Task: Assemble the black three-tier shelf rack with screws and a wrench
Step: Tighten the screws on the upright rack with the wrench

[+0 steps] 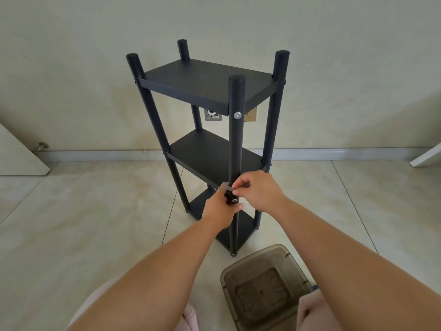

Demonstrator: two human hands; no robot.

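Nearest you, a smoky translucent plastic bin (265, 286) sits on the tiled floor (83, 211) between your knees, seemingly empty and likely the parts holder, kept close so hardware stays within reach. Just beyond it stands the black three-tier shelf rack (207, 84), upright on the floor near the wall (95, 68), all three boards already seated between the four posts. Your work is on the near front post (236, 144), at the level of the middle shelf. Your left hand (220, 210) curls around that post just below the joint, steadying it so the post does not twist while you turn. Your right hand (256, 189) pinches the handle of the small flat metal wrench (225, 187), whose head lies against the post just above a silver screw (234, 200); whether it is seated on a fastener is too small to tell. Higher on the same post another silver screw (237, 115) already holds the top shelf, so this looks like a late tightening step. Behind the rack, low on the wall, sit a metal outlet plate (213, 115) and a tan one (250, 114).
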